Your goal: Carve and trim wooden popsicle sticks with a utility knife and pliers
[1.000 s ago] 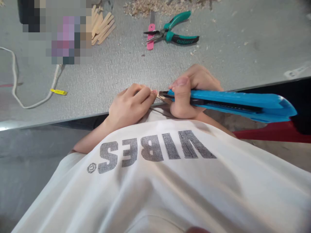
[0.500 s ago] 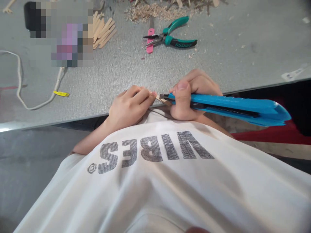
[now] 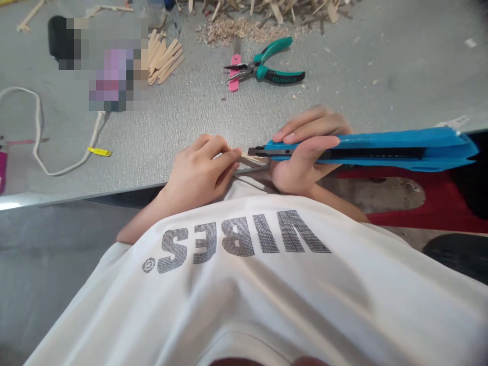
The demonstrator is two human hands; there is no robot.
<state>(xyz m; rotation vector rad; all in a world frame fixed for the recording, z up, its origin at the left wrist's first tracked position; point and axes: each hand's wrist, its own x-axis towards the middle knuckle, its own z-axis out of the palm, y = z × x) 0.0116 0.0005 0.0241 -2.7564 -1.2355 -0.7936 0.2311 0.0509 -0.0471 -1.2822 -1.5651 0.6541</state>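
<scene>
My left hand (image 3: pixel 206 165) is closed at the table's front edge, pinching a thin wooden stick (image 3: pixel 254 159) whose far part lies under the knife. Part of the stick is hidden by my fingers. To the right, my right hand (image 3: pixel 301 162) grips a blue utility knife (image 3: pixel 438 150) near its front end. The thumb stretches along the knife's side and the other fingers lie over its far side. Its dark tip points left, close above the stick and just short of my left fingertips. Whether the blade touches the wood I cannot tell.
Green-handled pliers (image 3: pixel 282 76) lie across a pink-handled tool (image 3: pixel 234 84). Behind them are wood shavings (image 3: pixel 229 31). Flat wooden sticks (image 3: pixel 163 56) are piled left, beside a blurred-out object (image 3: pixel 110 76) with a white cable (image 3: pixel 38 129) and yellow tag (image 3: pixel 99 151).
The knife has swung nearer level, its tail end higher and farther right. My right thumb has straightened along it. More of the wooden stick shows. The view has shifted slightly.
</scene>
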